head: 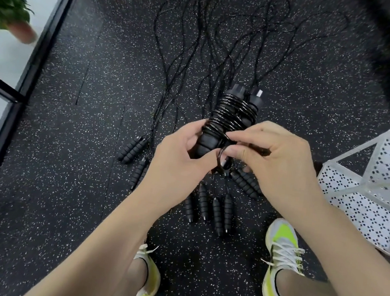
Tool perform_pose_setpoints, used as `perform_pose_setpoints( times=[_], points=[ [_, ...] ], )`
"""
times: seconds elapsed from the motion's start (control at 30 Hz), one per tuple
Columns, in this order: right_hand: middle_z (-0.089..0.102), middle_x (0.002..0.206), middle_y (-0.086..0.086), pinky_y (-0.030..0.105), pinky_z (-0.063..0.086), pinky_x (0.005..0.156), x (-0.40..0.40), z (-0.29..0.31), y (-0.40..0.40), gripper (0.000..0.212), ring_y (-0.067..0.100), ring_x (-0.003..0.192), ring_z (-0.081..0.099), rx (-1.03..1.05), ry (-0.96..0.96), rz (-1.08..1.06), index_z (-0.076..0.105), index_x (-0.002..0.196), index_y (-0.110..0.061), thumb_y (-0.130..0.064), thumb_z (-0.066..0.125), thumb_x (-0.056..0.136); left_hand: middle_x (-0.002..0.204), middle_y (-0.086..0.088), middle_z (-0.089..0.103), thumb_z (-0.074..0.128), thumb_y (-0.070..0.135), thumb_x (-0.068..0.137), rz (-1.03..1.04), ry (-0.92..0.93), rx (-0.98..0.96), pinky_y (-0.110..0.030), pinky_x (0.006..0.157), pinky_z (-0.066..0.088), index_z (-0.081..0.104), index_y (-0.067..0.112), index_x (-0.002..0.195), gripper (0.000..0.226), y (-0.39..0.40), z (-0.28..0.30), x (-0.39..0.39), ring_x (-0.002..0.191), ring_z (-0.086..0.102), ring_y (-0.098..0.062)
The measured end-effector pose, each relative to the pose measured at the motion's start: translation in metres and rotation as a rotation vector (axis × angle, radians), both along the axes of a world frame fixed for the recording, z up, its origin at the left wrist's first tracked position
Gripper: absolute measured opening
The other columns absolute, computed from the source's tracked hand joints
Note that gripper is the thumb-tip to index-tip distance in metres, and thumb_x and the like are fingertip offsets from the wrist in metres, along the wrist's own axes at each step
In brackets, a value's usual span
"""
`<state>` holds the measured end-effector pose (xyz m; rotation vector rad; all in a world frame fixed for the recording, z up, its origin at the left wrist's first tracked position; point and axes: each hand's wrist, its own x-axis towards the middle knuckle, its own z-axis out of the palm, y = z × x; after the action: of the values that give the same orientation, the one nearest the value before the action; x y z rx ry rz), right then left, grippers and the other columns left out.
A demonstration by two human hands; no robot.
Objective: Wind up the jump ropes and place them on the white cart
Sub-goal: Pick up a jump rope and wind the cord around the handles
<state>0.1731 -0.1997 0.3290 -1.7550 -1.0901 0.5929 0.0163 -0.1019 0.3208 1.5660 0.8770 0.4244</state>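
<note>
Left hand [177,160] grips the wound jump rope [230,117]; right hand [275,159] pinches its cord loop [223,160], white cart [371,187] just beside.

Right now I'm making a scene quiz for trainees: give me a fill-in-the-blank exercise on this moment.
1. The left hand grips the wound jump rope by its two ____.
2. The right hand pinches a small ____ of cord.
3. The unwound jump ropes lie on the ____.
4. The white cart stands to the person's ____.

Missing: handles; loop; floor; right

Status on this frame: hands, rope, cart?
Left hand grips wound rope bundle. Right hand pinches last loop. Other ropes unwound on floor. White cart right, unobstructed.
</note>
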Motion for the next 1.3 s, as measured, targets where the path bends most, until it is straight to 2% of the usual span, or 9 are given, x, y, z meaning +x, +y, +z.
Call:
perform_pose_setpoints(
  times=[0.07, 0.2, 0.37, 0.47, 0.53, 0.7, 0.9, 1.2, 1.3],
  points=[
    [0.067, 0.087, -0.013, 0.034, 0.056, 0.074, 0.003, 0.001, 0.001, 0.018, 0.008, 0.071, 0.064, -0.056, -0.001, 0.024, 0.081, 0.098, -0.026, -0.021, 0.083, 0.081, 0.111, 0.009, 0.078, 0.079, 0.012, 0.088, 0.001, 0.011, 0.012, -0.048, 0.103, 0.053, 0.065, 0.034, 0.128, 0.047, -0.002, -0.001, 0.0, 0.109, 0.072, -0.014],
    [0.065, 0.081, -0.014, 0.022, 0.046, 0.073, 0.007, 0.003, 0.004, 0.017, 0.001, 0.074, 0.058, -0.186, -0.153, 0.028, 0.077, 0.084, -0.032, -0.031, 0.088, 0.072, 0.114, 0.012, 0.077, 0.08, 0.015, 0.087, 0.04, 0.037, 0.02, -0.045, 0.105, 0.052, 0.061, 0.032, 0.137, 0.055, -0.008, -0.008, 0.001, 0.112, 0.07, -0.01],
    [0.066, 0.079, -0.017, 0.04, 0.053, 0.076, 0.002, 0.004, 0.003, 0.014, 0.008, 0.077, 0.062, -0.253, -0.364, 0.056, 0.075, 0.08, -0.036, -0.044, 0.085, 0.073, 0.117, 0.024, 0.073, 0.075, 0.008, 0.09, 0.038, 0.084, 0.05, -0.037, 0.108, 0.05, 0.059, 0.042, 0.132, 0.056, -0.012, -0.008, 0.002, 0.114, 0.066, 0.002],
    [0.069, 0.067, -0.016, 0.033, 0.054, 0.07, 0.007, 0.006, 0.002, 0.014, 0.005, 0.062, 0.065, -0.249, -0.25, 0.096, 0.073, 0.072, -0.035, -0.034, 0.087, 0.074, 0.116, 0.024, 0.073, 0.076, 0.011, 0.091, 0.011, 0.099, 0.066, -0.033, 0.105, 0.051, 0.06, 0.035, 0.138, 0.056, -0.013, -0.003, 0.003, 0.112, 0.067, 0.003],
    [0.074, 0.068, -0.012, 0.027, 0.053, 0.072, 0.011, 0.006, 0.001, 0.009, 0.006, 0.062, 0.069, -0.238, -0.161, 0.139, 0.079, 0.08, -0.03, -0.023, 0.085, 0.079, 0.113, 0.024, 0.074, 0.075, 0.009, 0.09, 0.023, 0.104, 0.078, -0.032, 0.104, 0.052, 0.061, 0.038, 0.135, 0.055, -0.012, -0.001, 0.003, 0.11, 0.068, 0.002],
    [0.071, 0.087, -0.016, 0.008, 0.046, 0.08, 0.01, -0.005, 0.001, 0.017, -0.004, 0.08, 0.064, -0.154, -0.308, 0.149, 0.081, 0.101, -0.024, -0.024, 0.081, 0.084, 0.107, 0.018, 0.077, 0.072, 0.01, 0.089, 0.033, 0.122, 0.072, -0.042, 0.102, 0.055, 0.061, 0.049, 0.119, 0.05, -0.008, -0.002, 0.005, 0.104, 0.072, -0.007],
    [0.057, 0.098, -0.015, 0.003, 0.038, 0.084, 0.008, -0.012, 0.0, 0.023, -0.012, 0.089, 0.054, -0.077, -0.35, 0.178, 0.072, 0.118, -0.02, -0.021, 0.069, 0.095, 0.102, 0.003, 0.078, 0.07, 0.008, 0.094, 0.048, 0.025, -0.065, -0.049, 0.089, 0.061, 0.068, 0.027, 0.126, 0.037, -0.005, -0.001, 0.004, 0.093, 0.073, -0.016],
    [0.061, 0.096, -0.014, 0.004, 0.04, 0.081, 0.007, -0.004, 0.002, 0.03, -0.008, 0.083, 0.058, -0.128, -0.321, 0.257, 0.074, 0.12, -0.019, -0.024, 0.074, 0.09, 0.101, 0.0, 0.078, 0.071, 0.01, 0.087, 0.051, -0.004, -0.111, -0.045, 0.087, 0.059, 0.071, 0.027, 0.121, 0.038, -0.001, -0.003, -0.004, 0.092, 0.072, -0.019],
    [0.059, 0.102, -0.013, 0.012, 0.046, 0.084, 0.004, -0.006, 0.001, 0.035, 0.001, 0.087, 0.062, -0.135, -0.321, 0.285, 0.07, 0.128, -0.018, -0.024, 0.072, 0.093, 0.102, -0.001, 0.078, 0.072, 0.005, 0.09, 0.069, -0.021, -0.155, -0.041, 0.08, 0.06, 0.072, 0.024, 0.12, 0.035, 0.002, -0.002, -0.005, 0.089, 0.071, -0.016]
  ],
)
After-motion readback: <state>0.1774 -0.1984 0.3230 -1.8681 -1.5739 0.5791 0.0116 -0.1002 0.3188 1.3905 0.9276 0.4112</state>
